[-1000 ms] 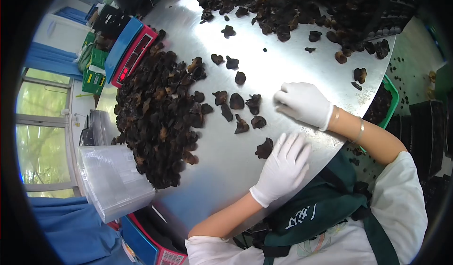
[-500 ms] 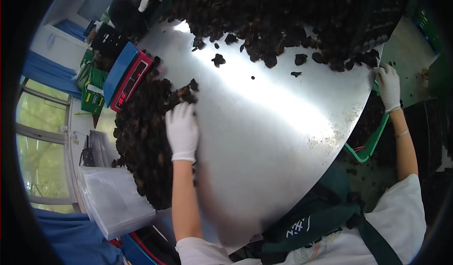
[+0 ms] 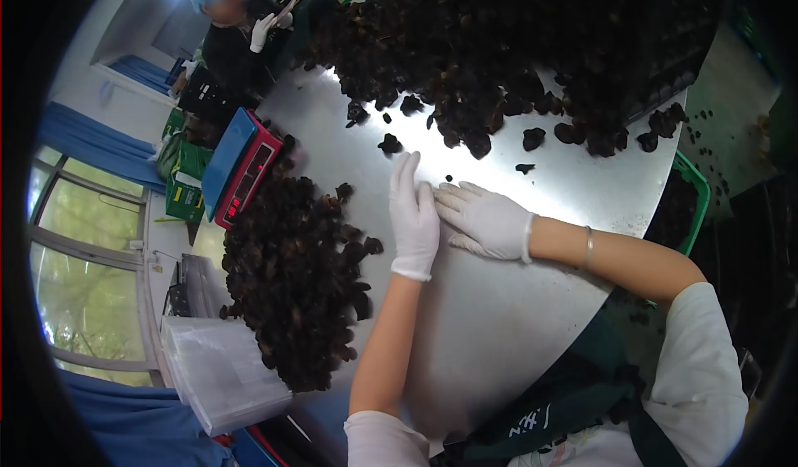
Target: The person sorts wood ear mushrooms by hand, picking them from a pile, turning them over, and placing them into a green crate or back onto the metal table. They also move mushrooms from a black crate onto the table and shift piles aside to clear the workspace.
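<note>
My left hand [image 3: 414, 222], in a white glove, is over the metal table with its fingers stretched out and nothing visible in it. Beside it, my right hand [image 3: 489, 220], also gloved, has its fingers extended toward the left palm; the fingertips seem to meet the left hand. A smaller heap of dark, dried mushroom-like pieces [image 3: 291, 276] lies left of my left hand. Beyond both hands spreads a larger heap of the same dark pieces [image 3: 474, 43]. A few loose pieces, one of them a small dark piece [image 3: 389, 144], lie between.
A red and blue scale [image 3: 245, 172] with a lit display stands at the left. Clear plastic bags [image 3: 218, 371] are stacked near the table's left edge. A green crate [image 3: 698, 193] is below the right edge. Across the table, a person in a blue cap [image 3: 237, 31] wears white gloves.
My left hand has left the smaller heap and moved right. My right hand has come from the table's right edge to the left hand. The view has shifted slightly.
</note>
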Demonstrator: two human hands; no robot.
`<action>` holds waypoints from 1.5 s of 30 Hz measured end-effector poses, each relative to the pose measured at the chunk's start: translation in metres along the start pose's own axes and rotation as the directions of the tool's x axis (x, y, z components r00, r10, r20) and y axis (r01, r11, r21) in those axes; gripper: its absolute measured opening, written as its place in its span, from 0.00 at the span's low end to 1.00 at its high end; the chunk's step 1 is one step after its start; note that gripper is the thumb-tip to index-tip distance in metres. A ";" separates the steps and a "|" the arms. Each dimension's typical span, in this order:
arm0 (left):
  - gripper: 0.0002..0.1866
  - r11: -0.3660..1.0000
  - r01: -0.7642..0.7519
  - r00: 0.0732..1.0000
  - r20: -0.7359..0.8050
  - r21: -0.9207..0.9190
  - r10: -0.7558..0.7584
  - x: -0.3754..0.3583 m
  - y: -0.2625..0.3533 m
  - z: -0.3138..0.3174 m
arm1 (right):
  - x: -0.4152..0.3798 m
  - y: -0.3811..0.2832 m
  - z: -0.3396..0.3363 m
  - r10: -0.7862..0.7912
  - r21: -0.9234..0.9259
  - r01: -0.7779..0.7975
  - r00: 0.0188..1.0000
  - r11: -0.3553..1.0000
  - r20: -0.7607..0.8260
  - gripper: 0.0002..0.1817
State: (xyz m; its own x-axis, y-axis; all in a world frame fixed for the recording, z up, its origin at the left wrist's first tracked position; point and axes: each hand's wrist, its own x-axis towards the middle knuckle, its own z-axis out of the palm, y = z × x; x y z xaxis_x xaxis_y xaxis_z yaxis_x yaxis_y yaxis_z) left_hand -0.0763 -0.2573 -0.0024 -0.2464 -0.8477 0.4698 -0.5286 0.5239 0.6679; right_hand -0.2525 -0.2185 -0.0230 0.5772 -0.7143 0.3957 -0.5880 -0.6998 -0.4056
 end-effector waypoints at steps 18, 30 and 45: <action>0.24 0.955 0.296 0.947 -0.134 0.022 -0.291 0.022 -0.039 0.001 | 0.082 0.191 -0.068 0.076 -0.507 -0.551 0.723 0.663 -0.687 0.25; 0.24 0.959 0.284 0.959 -0.012 -0.013 -0.285 0.022 -0.033 -0.003 | 0.015 0.127 -0.072 0.387 -0.266 -0.437 0.895 0.859 -0.221 0.29; 0.35 0.966 -0.153 0.836 0.548 0.209 0.014 -0.112 0.076 -0.047 | -0.100 -0.020 -0.076 0.149 -0.055 -0.172 0.943 0.983 -0.297 0.19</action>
State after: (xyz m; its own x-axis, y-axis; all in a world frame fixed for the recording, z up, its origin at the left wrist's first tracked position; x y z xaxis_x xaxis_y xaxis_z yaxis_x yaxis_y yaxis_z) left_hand -0.0511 -0.1187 0.0232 -0.6584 -0.7478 0.0859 -0.6428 0.6180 0.4526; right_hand -0.3420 -0.1332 0.0082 0.2884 -0.7782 0.5579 -0.7092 -0.5651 -0.4215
